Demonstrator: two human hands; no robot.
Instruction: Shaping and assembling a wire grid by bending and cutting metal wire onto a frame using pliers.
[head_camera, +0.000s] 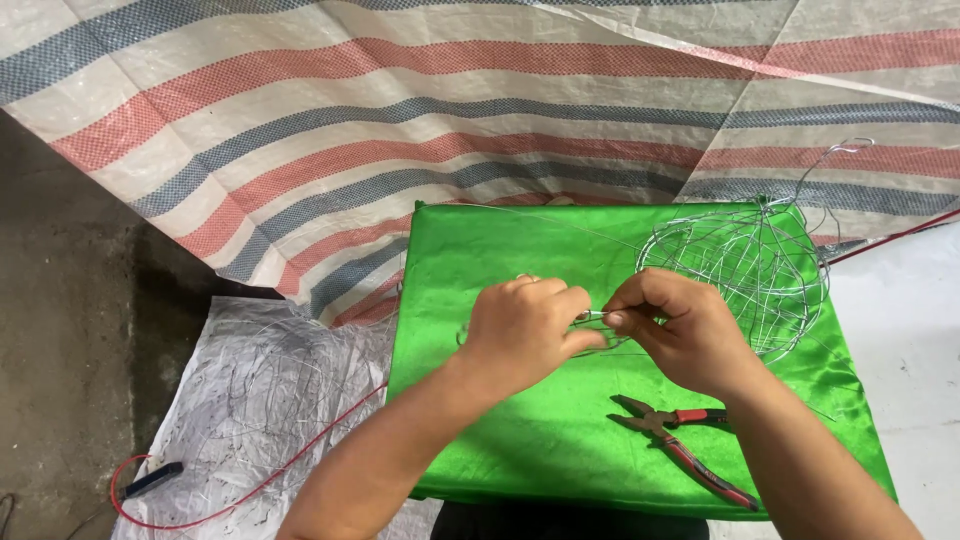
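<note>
At frame centre, your left hand and right hand pinch a thin silver wire piece between pressed fingertips, above the shiny green cloth-covered table. A round silver wire cage sits right; red-handled pliers lie below.

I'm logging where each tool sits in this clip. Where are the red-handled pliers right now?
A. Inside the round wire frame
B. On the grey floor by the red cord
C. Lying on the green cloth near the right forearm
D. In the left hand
C: the red-handled pliers lie untouched on the green cloth beside the right forearm, while the left hand and right hand both pinch a thin wire above them.
</note>
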